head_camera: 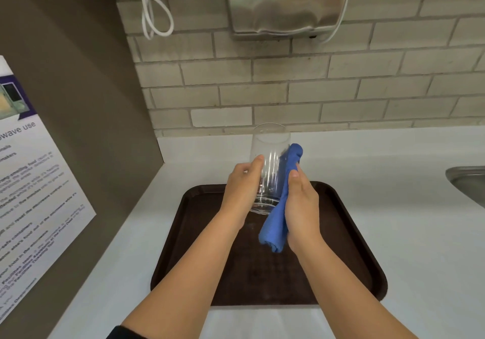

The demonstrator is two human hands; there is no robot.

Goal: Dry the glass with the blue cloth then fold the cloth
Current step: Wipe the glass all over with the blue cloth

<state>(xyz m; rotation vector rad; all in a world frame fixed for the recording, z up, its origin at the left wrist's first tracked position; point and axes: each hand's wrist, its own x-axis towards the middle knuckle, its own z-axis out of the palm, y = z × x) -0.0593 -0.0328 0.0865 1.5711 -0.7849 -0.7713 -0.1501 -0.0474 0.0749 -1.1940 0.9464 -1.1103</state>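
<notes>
While the left hand (240,183) grips the glass (270,165) and the right hand (301,204) presses the bunched cloth (284,194) against it, drying looks underway; folding remains.

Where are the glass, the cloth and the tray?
glass (270,160): head view, on its clear side wall.
cloth (273,231): head view, on its hanging lower bunch.
tray (168,260): head view, on its left rim.

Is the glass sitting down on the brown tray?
No, the glass is held up in the left hand above the tray, while the right hand presses the blue cloth against it.
</notes>
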